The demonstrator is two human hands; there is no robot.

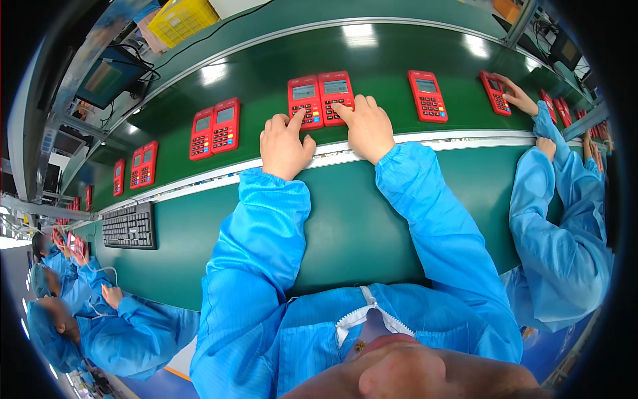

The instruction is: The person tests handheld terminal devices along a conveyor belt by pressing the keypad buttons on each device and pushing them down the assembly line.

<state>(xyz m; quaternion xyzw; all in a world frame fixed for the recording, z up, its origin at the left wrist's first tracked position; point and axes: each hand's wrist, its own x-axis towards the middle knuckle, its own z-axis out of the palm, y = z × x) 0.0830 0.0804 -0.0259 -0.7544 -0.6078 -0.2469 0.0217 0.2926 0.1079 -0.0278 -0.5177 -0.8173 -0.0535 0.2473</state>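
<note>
While hands [286,147] touch red terminals [306,100], long axes point away, screens [335,87] farthest

A red keypad terminal [306,101] and its twin [335,95] lie face up, side by side, on the green surface [387,100].

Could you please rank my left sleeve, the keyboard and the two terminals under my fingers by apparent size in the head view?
1. Left sleeve
2. Keyboard
3. Left terminal and right terminal: they look alike, each partly covered by fingers, so unranked.
</note>
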